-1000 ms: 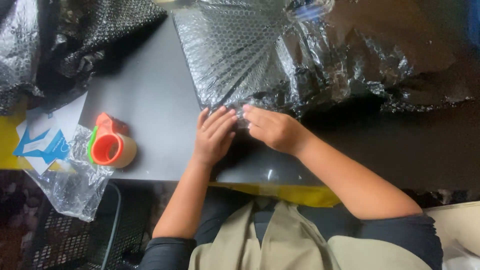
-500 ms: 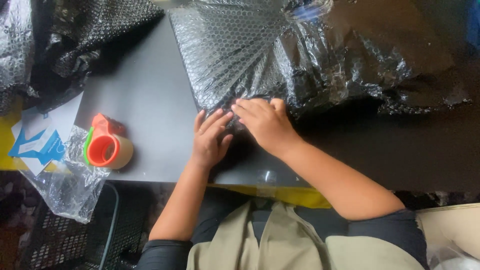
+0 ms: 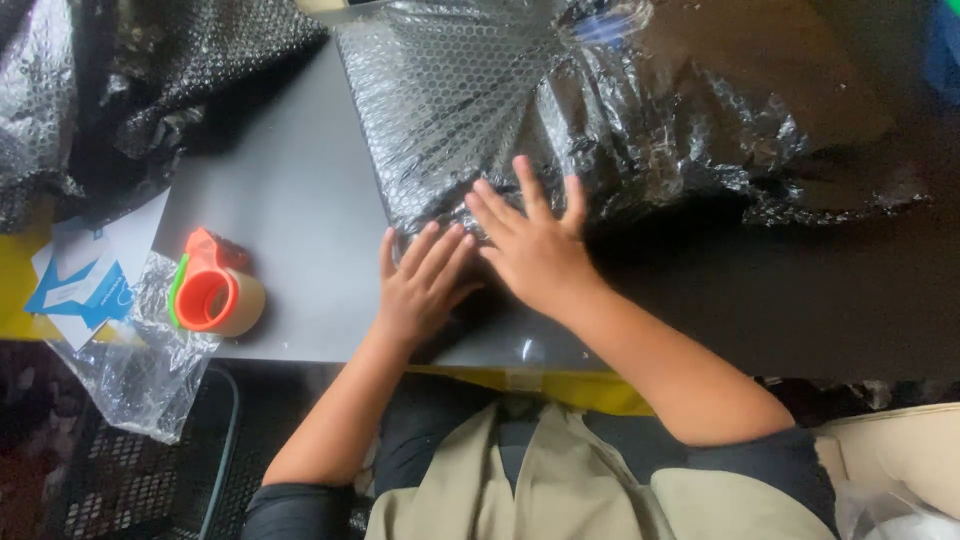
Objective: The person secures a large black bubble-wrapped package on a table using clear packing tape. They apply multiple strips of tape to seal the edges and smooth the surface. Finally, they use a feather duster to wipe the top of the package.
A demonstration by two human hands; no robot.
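A sheet of clear bubble wrap [image 3: 470, 110] lies gathered and creased over a dark flat thing on the grey table [image 3: 300, 200]. My right hand [image 3: 535, 245] rests flat on the wrap's near edge, fingers spread apart. My left hand [image 3: 420, 280] lies flat beside it on the left, fingers straight, their tips touching the wrap's lower left corner. Neither hand grips anything. What the wrap covers is hidden.
An orange tape dispenser with a roll of tan tape [image 3: 215, 295] stands at the left on the table. Blue and white papers [image 3: 80, 275] and a crumpled clear plastic bag [image 3: 145, 370] lie by the left edge. More dark bubble wrap [image 3: 150, 70] is heaped at the far left.
My right hand has opened from curled fingers to a flat spread palm and slid farther onto the wrap. My left hand has stayed nearly still, shifting slightly left.
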